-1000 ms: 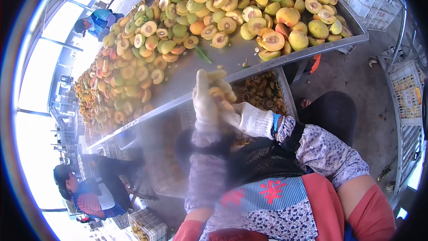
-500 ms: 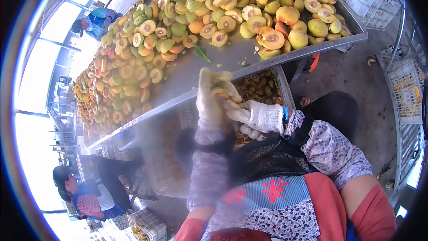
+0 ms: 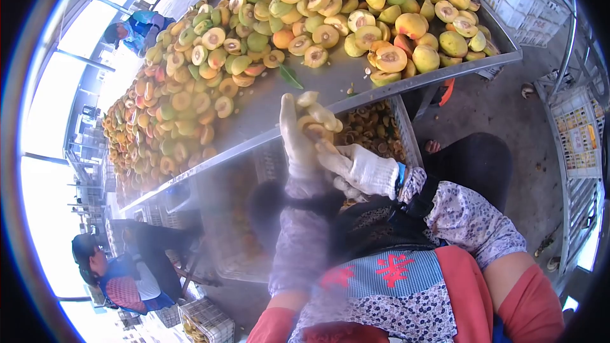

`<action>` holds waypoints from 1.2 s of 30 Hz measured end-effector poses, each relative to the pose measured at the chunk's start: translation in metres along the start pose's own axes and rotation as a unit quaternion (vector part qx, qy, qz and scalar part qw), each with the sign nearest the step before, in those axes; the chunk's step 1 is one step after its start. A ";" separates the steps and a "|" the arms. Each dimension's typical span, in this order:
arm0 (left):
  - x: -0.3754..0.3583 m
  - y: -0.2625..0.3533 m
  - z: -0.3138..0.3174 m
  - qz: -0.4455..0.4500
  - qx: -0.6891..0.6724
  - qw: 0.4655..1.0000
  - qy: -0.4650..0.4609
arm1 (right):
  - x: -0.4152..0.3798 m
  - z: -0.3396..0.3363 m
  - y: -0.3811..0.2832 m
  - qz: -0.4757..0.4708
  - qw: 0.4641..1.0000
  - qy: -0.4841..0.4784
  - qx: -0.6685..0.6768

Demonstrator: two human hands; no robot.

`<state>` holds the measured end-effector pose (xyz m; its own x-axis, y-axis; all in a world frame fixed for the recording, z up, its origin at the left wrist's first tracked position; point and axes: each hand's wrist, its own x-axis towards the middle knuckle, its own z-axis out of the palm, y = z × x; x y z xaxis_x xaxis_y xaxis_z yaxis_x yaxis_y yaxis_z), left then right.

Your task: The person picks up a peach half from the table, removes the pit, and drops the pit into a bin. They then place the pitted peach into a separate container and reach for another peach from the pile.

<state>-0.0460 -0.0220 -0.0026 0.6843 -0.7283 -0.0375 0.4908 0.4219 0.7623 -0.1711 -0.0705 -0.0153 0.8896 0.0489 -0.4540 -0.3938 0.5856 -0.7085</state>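
Observation:
My left hand [image 3: 300,136], in a pale glove, is raised at the near edge of the metal table. Its fingers curl round a cut peach half [image 3: 316,131], partly hidden by the glove. Just right of it, my right hand [image 3: 370,170], in a white knitted glove, is closed with its fingertips at the fruit. Whatever those fingers grip is hidden. Beyond both hands, a large heap of halved yellow-green peaches [image 3: 326,36] lies on the table, many with brown pits showing. A green leaf [image 3: 290,76] rests on the bare metal.
Below the table edge, a crate [image 3: 406,128] holds brownish pieces. White plastic crates [image 3: 518,6] stand at the upper right, with a metal rack [image 3: 575,130] at the right. One person [image 3: 127,273] sits at the lower left; another person [image 3: 136,30] is at the far upper left.
Both hands stay together at the table edge. My left fingers have spread slightly upward round the peach half, and my right hand has shifted a little left and down.

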 end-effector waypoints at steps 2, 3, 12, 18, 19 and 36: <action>-0.006 0.004 0.005 -0.017 -0.022 0.999 0.028 | 0.006 -0.003 0.006 -0.218 0.915 0.121 -0.316; -0.010 0.006 0.007 -0.034 -0.045 0.997 0.056 | 0.006 -0.004 0.007 -0.266 0.897 0.127 -0.331; -0.010 0.041 -0.070 0.014 -0.187 0.982 -0.006 | -0.012 -0.015 -0.005 -0.132 0.784 0.112 -0.596; -0.066 0.139 -0.083 0.092 0.247 0.944 0.198 | -0.013 -0.033 -0.006 -0.095 0.737 0.199 -0.639; -0.067 0.153 -0.123 0.164 0.559 0.788 0.197 | -0.015 -0.033 -0.010 -0.107 0.740 0.213 -0.629; 0.163 -0.003 0.010 0.042 0.879 0.441 -0.176 | -0.015 -0.037 -0.012 -0.160 0.735 0.214 -0.623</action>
<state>0.0586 -0.1473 -0.0041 0.3821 -0.9194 -0.0938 -0.9168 -0.3898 0.0863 -0.1884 -0.1084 -0.0195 0.9338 -0.3448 -0.0955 -0.3230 -0.6975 -0.6397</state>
